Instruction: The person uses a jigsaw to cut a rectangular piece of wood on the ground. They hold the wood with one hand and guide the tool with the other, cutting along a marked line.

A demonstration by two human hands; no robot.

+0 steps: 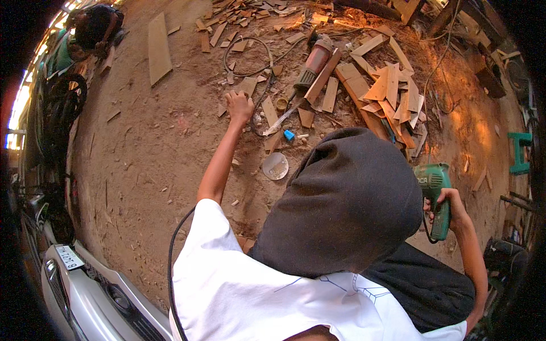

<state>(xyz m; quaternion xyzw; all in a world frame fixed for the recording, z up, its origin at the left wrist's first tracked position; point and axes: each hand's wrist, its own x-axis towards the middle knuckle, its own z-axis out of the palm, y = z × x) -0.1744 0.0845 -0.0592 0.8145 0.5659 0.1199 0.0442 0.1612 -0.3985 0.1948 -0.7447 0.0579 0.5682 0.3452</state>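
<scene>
Right grip (453,206) clasps green drill (433,178); handle (440,228) axis runs downward; left grip (239,107): can't tell.

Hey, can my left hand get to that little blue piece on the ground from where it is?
Probably yes: your left hand looks fairly near the blue piece, which lies uncovered. Only a dark cord and low wood scraps seem to lie between them.
</scene>
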